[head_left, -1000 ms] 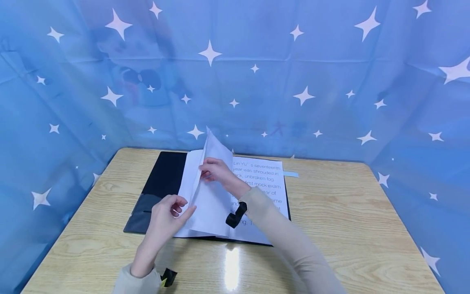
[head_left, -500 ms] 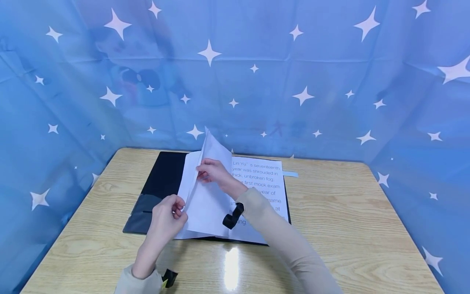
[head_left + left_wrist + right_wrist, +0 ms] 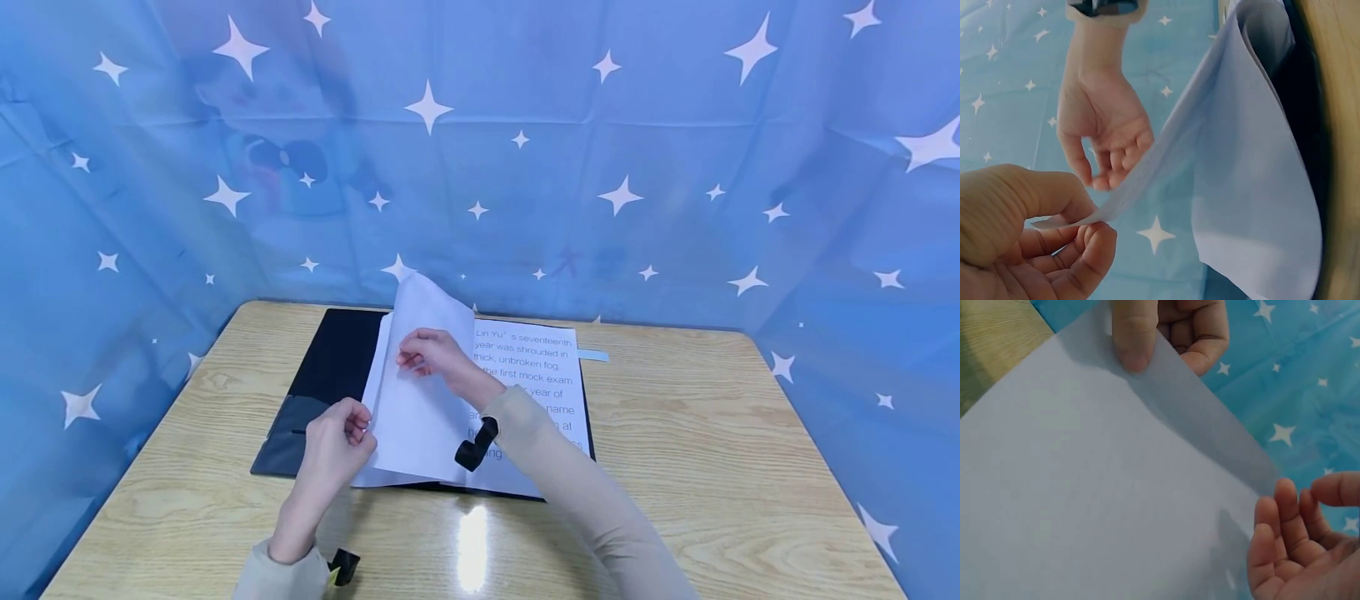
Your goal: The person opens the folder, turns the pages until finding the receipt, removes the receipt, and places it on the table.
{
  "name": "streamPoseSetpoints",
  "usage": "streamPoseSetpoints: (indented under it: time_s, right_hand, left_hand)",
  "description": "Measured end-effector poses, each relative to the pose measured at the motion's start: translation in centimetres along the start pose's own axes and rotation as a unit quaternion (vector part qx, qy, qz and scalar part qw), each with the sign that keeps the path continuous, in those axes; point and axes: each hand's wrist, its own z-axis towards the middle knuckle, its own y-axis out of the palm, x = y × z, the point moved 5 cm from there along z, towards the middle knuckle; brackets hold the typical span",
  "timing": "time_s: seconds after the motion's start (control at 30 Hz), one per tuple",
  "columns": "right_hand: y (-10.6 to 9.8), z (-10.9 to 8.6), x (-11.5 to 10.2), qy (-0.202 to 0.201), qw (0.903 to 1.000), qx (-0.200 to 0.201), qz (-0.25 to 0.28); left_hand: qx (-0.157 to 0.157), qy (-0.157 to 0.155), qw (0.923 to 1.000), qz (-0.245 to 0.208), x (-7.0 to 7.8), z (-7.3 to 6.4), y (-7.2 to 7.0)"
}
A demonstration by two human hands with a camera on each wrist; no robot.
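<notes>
A black folder [image 3: 337, 350] lies spread on the wooden table, holding white pages. One page [image 3: 420, 421] stands raised, its far corner curling upward; it fills much of the right wrist view. The left hand [image 3: 335, 443] pinches this page's near left edge between thumb and index finger, plain to see in the left wrist view. Over the page in the head view, the right hand [image 3: 444, 360] has relaxed, slightly bent fingers [image 3: 1291, 531] close beside the page's edge, with nothing between them and the thumb. A printed page [image 3: 536, 358] with large English text lies on the folder's right side.
A pale blue tab [image 3: 592, 355] sticks out at the folder's right edge. Behind the table [image 3: 712, 442] hangs a blue curtain [image 3: 675, 125] with white stars. Black straps [image 3: 477, 446] are worn on both wrists.
The right fingers have let go of the page edge, and its far corner has dropped leftward and curled. The left hand has closed its thumb onto the page and shifted slightly left.
</notes>
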Motion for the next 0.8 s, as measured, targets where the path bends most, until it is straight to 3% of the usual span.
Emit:
streamPoseSetpoints:
  time_s: [0.27, 0.8]
  right_hand:
    - [-1.0, -0.4, 0.4, -0.001, 1.0000, 0.001, -0.005]
    - [-4.8, -0.8, 2.2, 0.006, 0.9995, 0.032, 0.000]
  left_hand:
    - [-0.006, -0.033, 0.9993, 0.014, -2.3, -0.1, 0.2]
    - [-0.064, -0.109, 0.9916, 0.026, -4.7, -0.5, 1.4]
